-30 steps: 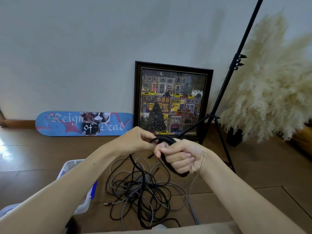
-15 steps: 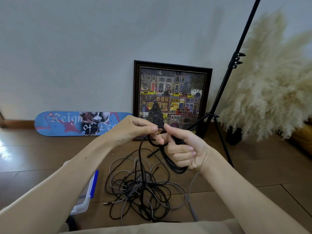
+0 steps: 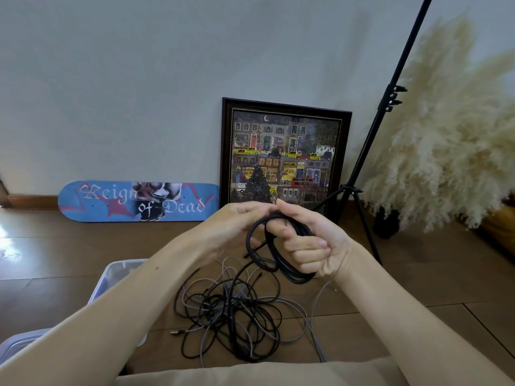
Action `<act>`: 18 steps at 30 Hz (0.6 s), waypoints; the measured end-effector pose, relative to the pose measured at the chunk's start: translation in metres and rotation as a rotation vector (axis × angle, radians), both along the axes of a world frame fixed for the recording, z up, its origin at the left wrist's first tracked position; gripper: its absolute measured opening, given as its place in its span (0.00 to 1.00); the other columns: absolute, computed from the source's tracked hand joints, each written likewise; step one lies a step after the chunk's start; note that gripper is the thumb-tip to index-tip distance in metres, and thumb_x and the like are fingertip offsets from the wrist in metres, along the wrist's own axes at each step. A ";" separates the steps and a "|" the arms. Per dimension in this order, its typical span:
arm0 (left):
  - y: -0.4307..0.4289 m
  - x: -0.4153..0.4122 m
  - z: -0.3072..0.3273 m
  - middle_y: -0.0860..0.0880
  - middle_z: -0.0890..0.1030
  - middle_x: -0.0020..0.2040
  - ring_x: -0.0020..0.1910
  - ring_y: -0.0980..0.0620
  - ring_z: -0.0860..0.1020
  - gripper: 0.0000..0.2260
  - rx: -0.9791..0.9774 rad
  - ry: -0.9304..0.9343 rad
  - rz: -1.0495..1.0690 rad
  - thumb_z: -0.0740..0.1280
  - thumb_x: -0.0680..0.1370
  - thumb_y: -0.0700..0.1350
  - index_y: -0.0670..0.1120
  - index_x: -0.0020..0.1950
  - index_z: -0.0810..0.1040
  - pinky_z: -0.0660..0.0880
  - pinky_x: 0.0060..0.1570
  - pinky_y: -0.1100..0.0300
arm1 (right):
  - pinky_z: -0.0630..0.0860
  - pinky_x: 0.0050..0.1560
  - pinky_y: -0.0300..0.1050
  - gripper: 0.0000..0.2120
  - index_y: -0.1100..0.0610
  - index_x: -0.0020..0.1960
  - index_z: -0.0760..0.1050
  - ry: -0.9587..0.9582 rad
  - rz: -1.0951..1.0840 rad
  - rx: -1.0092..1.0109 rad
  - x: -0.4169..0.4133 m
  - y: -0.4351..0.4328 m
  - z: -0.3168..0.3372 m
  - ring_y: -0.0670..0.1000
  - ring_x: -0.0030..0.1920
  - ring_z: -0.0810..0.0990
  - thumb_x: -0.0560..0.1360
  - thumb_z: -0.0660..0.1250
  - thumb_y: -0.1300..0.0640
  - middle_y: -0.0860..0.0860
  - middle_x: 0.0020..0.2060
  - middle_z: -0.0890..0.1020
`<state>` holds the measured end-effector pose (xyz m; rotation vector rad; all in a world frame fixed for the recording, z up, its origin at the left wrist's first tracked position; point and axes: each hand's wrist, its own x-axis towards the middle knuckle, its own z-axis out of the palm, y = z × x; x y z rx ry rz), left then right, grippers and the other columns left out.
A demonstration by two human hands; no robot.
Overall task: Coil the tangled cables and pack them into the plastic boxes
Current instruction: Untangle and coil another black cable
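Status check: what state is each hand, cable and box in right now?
Right hand: grips the coil.
Left hand: pinches the coil's top loop.
Coil: partly wound, tail trailing down to the pile.
Pile: tangled, on the floor.
Box: on the floor, mostly hidden behind the left arm.

Black cable coil, grey-and-black tangle, blue skateboard with red stars, cream pampas grass, brown floor

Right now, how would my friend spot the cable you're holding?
Find the framed city picture against the wall. Just in front, the right hand grips a black coil. Unlike the tangled cables on the floor, it's neatly looped and lifted.
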<state>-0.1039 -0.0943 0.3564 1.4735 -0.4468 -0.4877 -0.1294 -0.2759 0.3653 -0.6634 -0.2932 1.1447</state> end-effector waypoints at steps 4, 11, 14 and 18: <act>0.000 -0.002 -0.003 0.34 0.79 0.52 0.49 0.42 0.76 0.09 0.034 0.026 -0.017 0.68 0.77 0.47 0.43 0.50 0.83 0.71 0.61 0.42 | 0.56 0.18 0.35 0.20 0.64 0.41 0.74 -0.039 -0.013 -0.019 0.002 -0.001 -0.001 0.46 0.16 0.60 0.80 0.61 0.47 0.51 0.18 0.65; 0.000 -0.002 -0.009 0.45 0.80 0.36 0.34 0.51 0.79 0.10 0.071 0.005 0.024 0.69 0.75 0.43 0.43 0.55 0.81 0.78 0.37 0.58 | 0.55 0.14 0.32 0.19 0.59 0.33 0.74 -0.148 -0.208 -0.174 0.000 -0.001 0.000 0.42 0.13 0.64 0.72 0.71 0.45 0.47 0.14 0.67; 0.000 -0.005 -0.010 0.42 0.84 0.40 0.37 0.46 0.83 0.10 0.134 0.021 -0.026 0.68 0.76 0.43 0.44 0.57 0.79 0.81 0.39 0.55 | 0.56 0.14 0.33 0.21 0.59 0.33 0.72 -0.152 -0.265 -0.142 0.002 -0.004 0.003 0.43 0.12 0.62 0.73 0.68 0.43 0.48 0.15 0.68; -0.001 -0.011 -0.005 0.43 0.84 0.39 0.34 0.49 0.83 0.04 0.121 0.052 -0.063 0.65 0.78 0.38 0.44 0.52 0.75 0.80 0.35 0.61 | 0.60 0.18 0.37 0.25 0.64 0.39 0.74 -0.081 -0.198 -0.001 0.006 -0.014 0.004 0.47 0.17 0.61 0.76 0.63 0.40 0.53 0.18 0.74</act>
